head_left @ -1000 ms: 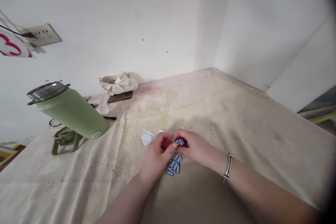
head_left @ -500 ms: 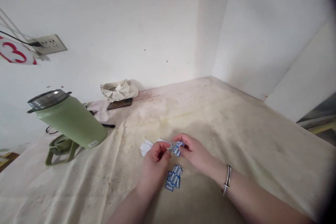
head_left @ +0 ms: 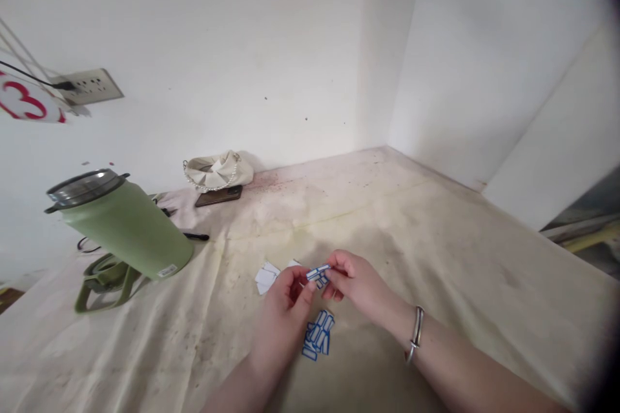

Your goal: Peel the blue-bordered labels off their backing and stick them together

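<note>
Paper pieces (head_left: pixel 319 275), blue-edged, pinched by left hand (head_left: pixel 281 311) and right hand (head_left: pixel 361 281) together, beyond loose pile (head_left: pixel 318 335); bottle (head_left: pixel 130 230) stands left of pile.

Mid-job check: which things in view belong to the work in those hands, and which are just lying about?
In the job:
- blue-edged pieces between left hand and right hand
- blue-edged pile below them
- white pieces, probably

Lying about:
- green flask
- green lid beside it
- cream bag
- dark phone
</note>
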`<state>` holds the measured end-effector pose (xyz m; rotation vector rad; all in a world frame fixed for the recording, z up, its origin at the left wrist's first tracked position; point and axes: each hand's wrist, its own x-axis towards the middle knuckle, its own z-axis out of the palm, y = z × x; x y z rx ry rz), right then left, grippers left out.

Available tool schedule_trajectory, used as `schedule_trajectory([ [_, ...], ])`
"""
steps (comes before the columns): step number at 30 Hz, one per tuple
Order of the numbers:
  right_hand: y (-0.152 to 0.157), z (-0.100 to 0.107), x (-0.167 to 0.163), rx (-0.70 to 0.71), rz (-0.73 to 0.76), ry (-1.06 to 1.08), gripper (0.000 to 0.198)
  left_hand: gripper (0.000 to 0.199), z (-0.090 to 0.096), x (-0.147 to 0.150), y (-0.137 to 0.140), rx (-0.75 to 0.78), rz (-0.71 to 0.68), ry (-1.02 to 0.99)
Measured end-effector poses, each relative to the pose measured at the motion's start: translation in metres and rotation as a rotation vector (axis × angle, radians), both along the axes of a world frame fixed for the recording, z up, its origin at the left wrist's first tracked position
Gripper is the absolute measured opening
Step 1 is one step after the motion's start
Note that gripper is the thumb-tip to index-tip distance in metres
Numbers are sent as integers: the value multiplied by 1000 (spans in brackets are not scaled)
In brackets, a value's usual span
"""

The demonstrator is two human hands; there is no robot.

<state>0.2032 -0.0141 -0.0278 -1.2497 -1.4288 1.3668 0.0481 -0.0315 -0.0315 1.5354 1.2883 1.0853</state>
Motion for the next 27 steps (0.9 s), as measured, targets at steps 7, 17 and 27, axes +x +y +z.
schedule_trajectory([
  [7, -4, -2, 0, 48, 85, -89, 21, 25, 0, -1, -1, 24, 0, 78],
  [17, 9, -7, 14, 296, -359, -409, 27, 36, 8, -22, 12, 113, 430, 283],
  [27, 9, -17, 7, 318, -286, -385, 24, 31, 5, -15, 13, 286, -43, 821],
])
